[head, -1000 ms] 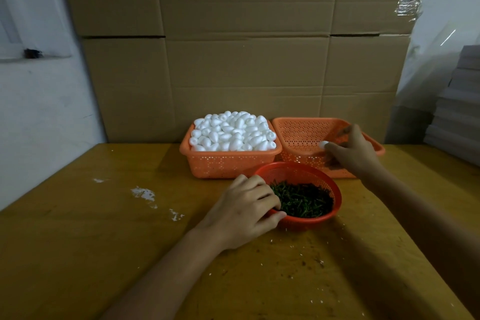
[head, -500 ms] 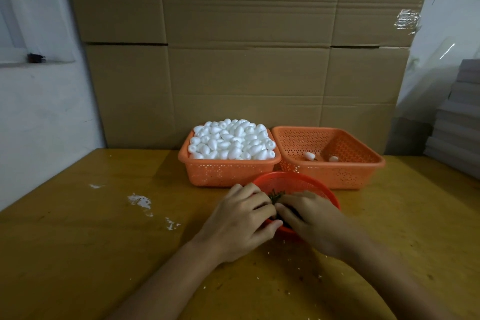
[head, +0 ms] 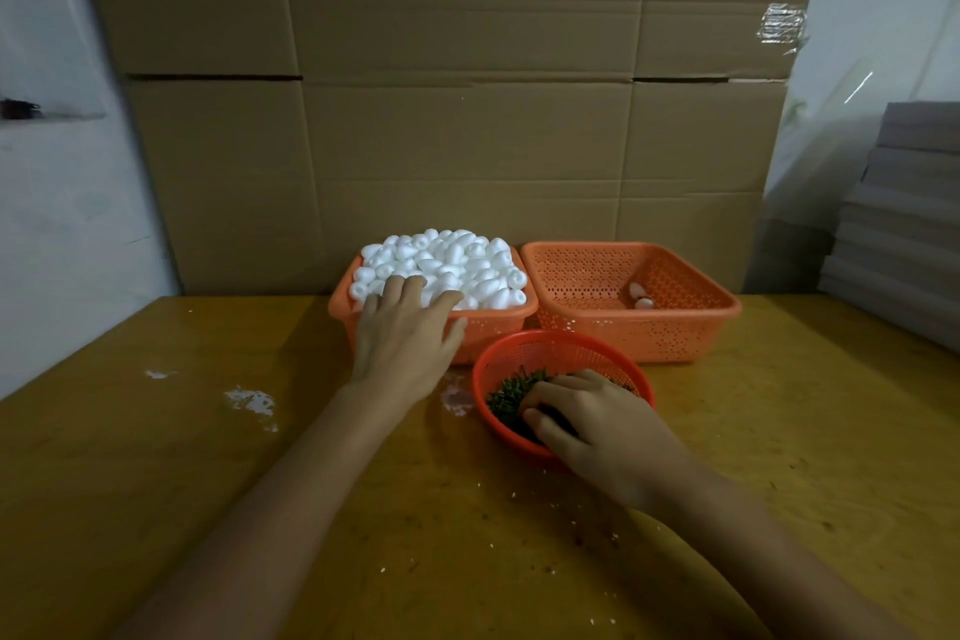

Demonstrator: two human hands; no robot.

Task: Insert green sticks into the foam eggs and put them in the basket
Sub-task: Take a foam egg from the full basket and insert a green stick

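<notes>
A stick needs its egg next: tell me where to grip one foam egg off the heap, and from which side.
Pinch a topmost egg of the heap of foam eggs across its narrow middle, coming from above. They lie on their sides, piled above the rim of the left basket, so only their upper sides are free. The left hand is over them.

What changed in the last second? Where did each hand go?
The right hand let go of one of the two foam eggs now in the right orange mesh basket and drew back into the red round bowl of green sticks. The left hand left the bowl's rim and reached forward onto the heaped white foam eggs in the left orange mesh basket. Baskets and bowl stayed put.
</notes>
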